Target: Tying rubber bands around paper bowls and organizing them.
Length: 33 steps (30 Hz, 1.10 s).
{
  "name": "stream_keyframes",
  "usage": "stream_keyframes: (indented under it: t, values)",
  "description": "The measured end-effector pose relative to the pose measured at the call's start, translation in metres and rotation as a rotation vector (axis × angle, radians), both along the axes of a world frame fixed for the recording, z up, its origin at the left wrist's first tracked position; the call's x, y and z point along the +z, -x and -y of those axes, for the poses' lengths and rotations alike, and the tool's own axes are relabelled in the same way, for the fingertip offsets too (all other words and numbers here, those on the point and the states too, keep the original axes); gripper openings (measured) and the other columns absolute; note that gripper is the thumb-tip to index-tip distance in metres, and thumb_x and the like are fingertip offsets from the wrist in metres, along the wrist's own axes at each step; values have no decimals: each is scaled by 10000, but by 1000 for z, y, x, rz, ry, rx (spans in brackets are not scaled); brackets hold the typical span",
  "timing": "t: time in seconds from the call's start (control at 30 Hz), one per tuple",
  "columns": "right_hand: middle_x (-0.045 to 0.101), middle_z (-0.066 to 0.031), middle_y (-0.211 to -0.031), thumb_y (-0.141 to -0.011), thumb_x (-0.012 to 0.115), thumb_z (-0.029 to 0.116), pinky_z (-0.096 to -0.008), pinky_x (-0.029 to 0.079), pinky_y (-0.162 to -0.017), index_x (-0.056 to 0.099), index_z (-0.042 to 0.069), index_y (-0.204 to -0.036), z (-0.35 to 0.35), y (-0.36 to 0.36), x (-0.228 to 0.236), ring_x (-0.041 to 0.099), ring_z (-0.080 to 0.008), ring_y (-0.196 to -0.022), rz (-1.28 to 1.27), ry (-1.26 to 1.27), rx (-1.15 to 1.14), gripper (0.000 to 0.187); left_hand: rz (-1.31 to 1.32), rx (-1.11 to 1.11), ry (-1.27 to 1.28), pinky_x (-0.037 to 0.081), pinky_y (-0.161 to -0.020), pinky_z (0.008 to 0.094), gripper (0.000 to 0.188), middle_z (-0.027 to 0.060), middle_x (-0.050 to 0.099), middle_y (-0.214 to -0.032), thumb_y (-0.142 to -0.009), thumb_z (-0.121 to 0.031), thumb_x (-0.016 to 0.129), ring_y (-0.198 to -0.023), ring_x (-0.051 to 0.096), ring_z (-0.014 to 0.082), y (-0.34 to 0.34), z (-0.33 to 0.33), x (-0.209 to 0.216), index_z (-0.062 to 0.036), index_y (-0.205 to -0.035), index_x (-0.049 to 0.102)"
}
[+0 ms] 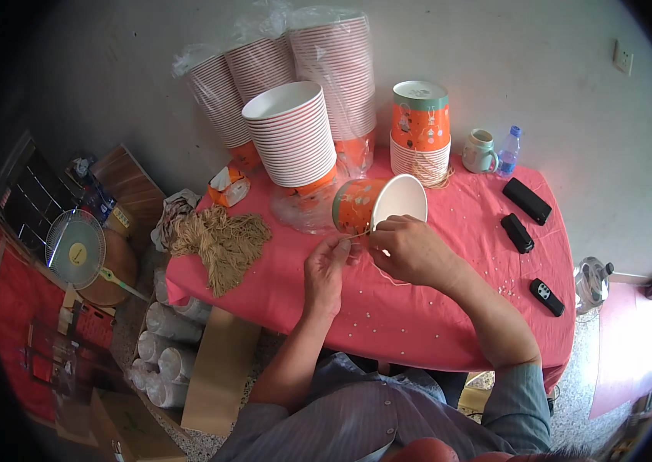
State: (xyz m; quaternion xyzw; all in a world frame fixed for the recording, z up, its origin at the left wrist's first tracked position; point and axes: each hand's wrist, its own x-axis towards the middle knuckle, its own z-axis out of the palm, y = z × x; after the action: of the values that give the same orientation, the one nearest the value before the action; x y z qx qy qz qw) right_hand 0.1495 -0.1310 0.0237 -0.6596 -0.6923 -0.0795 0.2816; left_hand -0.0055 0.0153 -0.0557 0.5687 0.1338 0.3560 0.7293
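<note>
A person in a striped shirt sits at a table (pixel 387 339) covered in red cloth, seen from above. Near the middle of the table an orange paper cup (pixel 353 206) lies on its side, its white mouth turned to the right. The left hand (pixel 326 269) is just below the cup, thumb and fingertips pinched together on a thin cord (pixel 360 234). The right hand (pixel 414 250) is at the cup's rim with its fingers curled in; they hide what they hold, so whether it is cord or rim cannot be told.

Behind the cup stands a tall tilted stack (pixel 289 138) of nested cups, with more in clear plastic bags (pixel 333 69) against the wall. To its right are upside-down cups (pixel 420 127), a mug (pixel 480 156) and a bottle (pixel 509 152). A tan bundle of strands (pixel 222 245) lies at the table's left; a black remote (pixel 547 298) lies at its right.
</note>
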Motion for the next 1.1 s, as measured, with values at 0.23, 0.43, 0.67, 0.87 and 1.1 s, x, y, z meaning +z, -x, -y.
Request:
stream_keyframes:
  t: [0.23,0.43,0.67,0.87,1.1]
  values:
    - [726,-106,-999,-895,778,122,-480,594,-860,761,71,-985,-11,-9,-12,721,-327,-999,-6,-171,-46,105,-7,75,-22,577,-881,274,201,36,768,-1138,-1122,-179,676,-1005,696,112,-20,-6,-1,-20,-1225,745]
    - [699,-130,-891,-936,691,105,-461,608,-790,648,29,-940,-2,-10,1,752,-330,-904,-23,-55,-183,87,12,-29,22,590,-872,286,240,67,778,-1172,-1125,-190,672,-1046,723,137,-18,3,6,1,-1258,729]
    - [681,-88,-941,-854,731,112,-466,600,-800,667,51,-935,13,19,18,734,-295,-902,217,23,-198,120,-15,-100,108,600,-846,305,266,77,782,-1160,-1140,-190,630,-1027,739,139,-19,13,-2,6,-1293,725]
    - [691,-119,-1344,-858,769,171,-492,534,-1058,724,56,-1062,9,13,21,653,-317,-1276,261,-21,-176,239,-89,63,-144,601,-823,303,275,76,797,-1144,-1137,-206,638,-1023,742,115,-10,12,-2,19,-1259,737]
    - [700,-119,-1372,-888,789,155,-506,519,-1089,698,49,-1079,4,13,16,641,-337,-1326,151,-42,-65,238,-294,394,-1034,594,-804,445,211,181,768,-968,-1060,-99,679,-906,764,312,4,16,21,32,-1217,730]
